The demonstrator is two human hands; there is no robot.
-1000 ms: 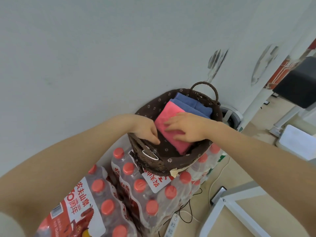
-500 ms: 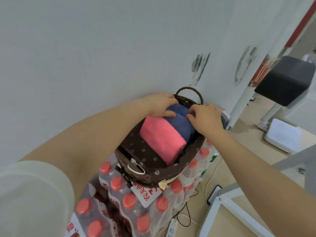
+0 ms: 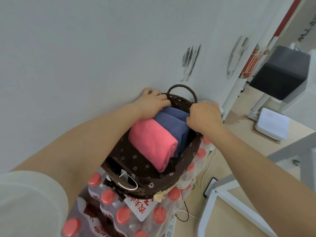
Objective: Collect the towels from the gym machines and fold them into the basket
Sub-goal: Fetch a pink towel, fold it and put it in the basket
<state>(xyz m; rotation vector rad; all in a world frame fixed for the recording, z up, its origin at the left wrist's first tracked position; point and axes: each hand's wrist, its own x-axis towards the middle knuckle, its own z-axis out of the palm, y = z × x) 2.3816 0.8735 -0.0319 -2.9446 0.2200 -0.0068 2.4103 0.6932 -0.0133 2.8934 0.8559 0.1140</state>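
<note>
So the brown basket sits on top of shrink-wrapped packs of red-capped water bottles, pushed right up against a plain grey wall over a tan floor. Inside lie a folded pink towel and a blue towel side by side. Left hand curls over the far rim beside the blue one, right hand grips the rim on the other side. A power strip and cables trail below, with a white machine frame and black padded seat off to the right.

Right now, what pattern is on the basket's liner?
Dark brown with small white flowers, on the basket liner; clearest in the head view.
</note>
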